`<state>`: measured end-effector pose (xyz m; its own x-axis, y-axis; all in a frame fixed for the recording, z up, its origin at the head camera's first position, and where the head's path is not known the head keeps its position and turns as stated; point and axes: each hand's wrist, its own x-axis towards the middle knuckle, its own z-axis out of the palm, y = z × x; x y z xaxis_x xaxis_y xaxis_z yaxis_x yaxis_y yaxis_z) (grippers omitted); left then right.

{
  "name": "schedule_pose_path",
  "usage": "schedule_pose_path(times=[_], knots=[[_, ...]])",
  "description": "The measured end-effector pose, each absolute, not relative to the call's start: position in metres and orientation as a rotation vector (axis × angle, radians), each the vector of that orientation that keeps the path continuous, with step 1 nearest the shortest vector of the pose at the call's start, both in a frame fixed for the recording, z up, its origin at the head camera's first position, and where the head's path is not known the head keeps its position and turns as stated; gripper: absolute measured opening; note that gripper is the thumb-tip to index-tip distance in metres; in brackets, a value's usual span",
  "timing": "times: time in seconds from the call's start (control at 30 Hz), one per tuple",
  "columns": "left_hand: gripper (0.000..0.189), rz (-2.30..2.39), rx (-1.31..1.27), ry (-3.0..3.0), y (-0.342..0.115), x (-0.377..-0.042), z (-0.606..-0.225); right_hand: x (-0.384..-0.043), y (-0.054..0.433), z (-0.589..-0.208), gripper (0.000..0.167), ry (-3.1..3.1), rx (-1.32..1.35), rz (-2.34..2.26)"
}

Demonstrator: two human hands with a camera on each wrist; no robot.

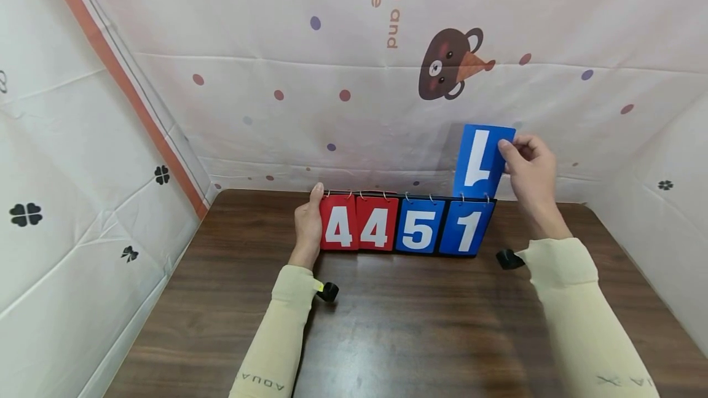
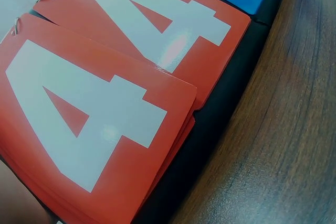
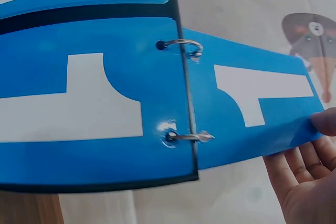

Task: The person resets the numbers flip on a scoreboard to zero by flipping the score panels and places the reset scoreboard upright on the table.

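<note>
A flip scoreboard stands on the wooden table, its red cards reading 4 and 4 and its blue cards reading 5 and 1. My left hand grips the board's left end, thumb up along the edge. At the far right, my right hand pinches the outer edge of a raised blue card between thumb and fingers. That card shows an upside-down 1 and hangs on two metal rings at the board's top edge. In the right wrist view the fingers lie behind it.
The dark wooden table extends in front of the board. Close behind stands a pale cloth wall with dots and a bear print; more cloth walls rise left and right. Small black wrist cameras hang by both sleeves.
</note>
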<state>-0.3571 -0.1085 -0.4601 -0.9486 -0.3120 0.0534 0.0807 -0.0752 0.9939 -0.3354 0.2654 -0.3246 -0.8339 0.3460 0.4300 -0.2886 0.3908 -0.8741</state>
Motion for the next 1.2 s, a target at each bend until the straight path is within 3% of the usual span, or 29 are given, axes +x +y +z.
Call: schedule_pose_path(times=[0.43, 0.87, 1.2], knots=[[0.066, -2.114, 0.25, -1.935, -0.11, -0.358, -0.46, -0.297, 0.285, -0.317, 0.042, -2.255, 0.391, 1.255], [0.067, -2.118, 0.245, -1.95, -0.109, -0.359, -0.46, -0.266, 0.303, -0.319, 0.031, -2.39, 0.492, 1.123], [0.067, -2.116, 0.251, -1.939, -0.109, -0.358, -0.461, -0.249, 0.303, -0.336, 0.044, -2.42, 0.608, 0.961]])
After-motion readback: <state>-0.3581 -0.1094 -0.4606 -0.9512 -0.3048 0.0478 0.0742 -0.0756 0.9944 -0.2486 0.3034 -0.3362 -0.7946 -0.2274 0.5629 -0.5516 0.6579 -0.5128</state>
